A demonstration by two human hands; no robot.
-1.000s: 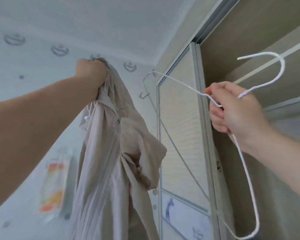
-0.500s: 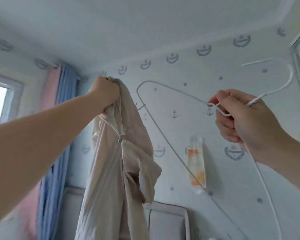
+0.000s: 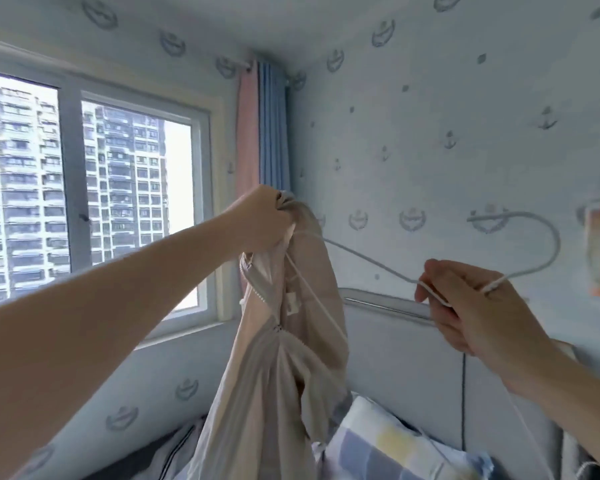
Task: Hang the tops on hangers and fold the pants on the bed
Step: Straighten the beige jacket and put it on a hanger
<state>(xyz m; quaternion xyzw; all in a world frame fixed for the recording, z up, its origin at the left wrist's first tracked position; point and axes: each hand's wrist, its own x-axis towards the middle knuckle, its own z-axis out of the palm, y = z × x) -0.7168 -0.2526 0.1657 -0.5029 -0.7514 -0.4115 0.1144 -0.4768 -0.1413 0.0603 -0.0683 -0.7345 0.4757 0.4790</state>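
Bare left grip [image 3: 260, 220], bare right grip [image 3: 475, 306], forearms [image 3: 118, 306] bare, apparently to the elbows

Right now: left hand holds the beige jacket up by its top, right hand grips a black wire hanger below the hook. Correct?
One thing is off: the hanger is white, not black; the head view shows it. The rest stands: the left hand holds the beige jacket up by its top, and the right hand grips the hanger below the hook.

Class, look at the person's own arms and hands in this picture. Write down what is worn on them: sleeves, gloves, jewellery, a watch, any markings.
The left hand and right hand wear no gloves, rings, watch or bracelet. Both arms are uncovered as far as the picture shows, with no sleeve in view and no markings.
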